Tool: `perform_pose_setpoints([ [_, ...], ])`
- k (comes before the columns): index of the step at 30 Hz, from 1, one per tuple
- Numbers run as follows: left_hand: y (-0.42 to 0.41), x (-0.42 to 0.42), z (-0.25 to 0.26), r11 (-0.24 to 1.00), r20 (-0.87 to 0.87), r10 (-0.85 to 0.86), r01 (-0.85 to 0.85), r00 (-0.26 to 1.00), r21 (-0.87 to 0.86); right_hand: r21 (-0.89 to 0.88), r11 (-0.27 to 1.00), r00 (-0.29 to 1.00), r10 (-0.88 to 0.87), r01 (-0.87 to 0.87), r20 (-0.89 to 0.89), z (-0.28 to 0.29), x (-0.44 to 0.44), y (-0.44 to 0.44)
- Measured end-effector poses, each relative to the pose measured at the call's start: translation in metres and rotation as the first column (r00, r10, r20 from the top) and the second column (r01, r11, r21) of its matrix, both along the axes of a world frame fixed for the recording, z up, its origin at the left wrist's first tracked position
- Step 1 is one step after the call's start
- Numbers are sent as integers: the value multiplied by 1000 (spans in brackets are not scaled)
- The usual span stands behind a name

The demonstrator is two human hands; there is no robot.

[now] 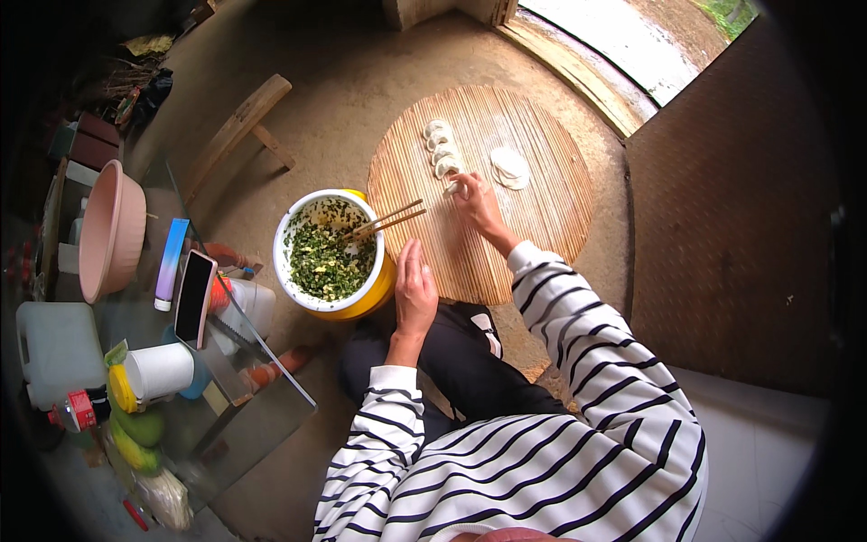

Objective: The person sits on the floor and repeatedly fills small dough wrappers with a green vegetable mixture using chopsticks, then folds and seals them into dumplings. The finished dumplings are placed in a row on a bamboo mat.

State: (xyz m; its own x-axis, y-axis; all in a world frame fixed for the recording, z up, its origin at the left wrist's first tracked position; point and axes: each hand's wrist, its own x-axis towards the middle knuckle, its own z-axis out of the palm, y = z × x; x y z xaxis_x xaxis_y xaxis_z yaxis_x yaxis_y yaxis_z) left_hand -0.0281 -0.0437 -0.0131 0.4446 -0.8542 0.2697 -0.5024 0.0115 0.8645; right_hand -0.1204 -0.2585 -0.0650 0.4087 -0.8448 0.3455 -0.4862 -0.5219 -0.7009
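Note:
My right hand (479,209) pinches a small pale dumpling (452,190) at the near end of a row of folded dumplings (442,146). The row lies on a round ridged wooden board (542,234). To its right is a small overlapping stack of round dough wrappers (509,168). My left hand (415,291) holds nothing, its fingers stretched out at the board's near left edge. Beside it a white-rimmed yellow pot (381,281) contains a chopped green filling (325,261). Two wooden chopsticks (393,220) rest in the filling and stick out over the board.
At left, a glass-topped table (271,420) bears a phone (195,298), a blue-purple tube (171,264), a pink basin (112,230), a white tub (162,369) and a plastic jug (61,352). A wooden bench (247,122) stands behind. A dark door panel (725,237) is at right.

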Motion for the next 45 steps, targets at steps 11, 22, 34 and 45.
perform_pose_setpoints([
  [11,2,9,-4,999,19,36,-36,999,24,12,997,980,79,-78,-181,4,6,-26],
  [22,5,14,-9,998,14,13,-13,1000,61,13,980,953,195,-197,-231,3,1,-42],
  [34,9,15,-4,992,-72,25,-15,997,126,-52,971,951,-239,233,-199,8,-84,-104],
  [45,9,15,-9,990,-113,19,-3,993,140,395,828,893,-249,397,-376,15,-95,-125],
])
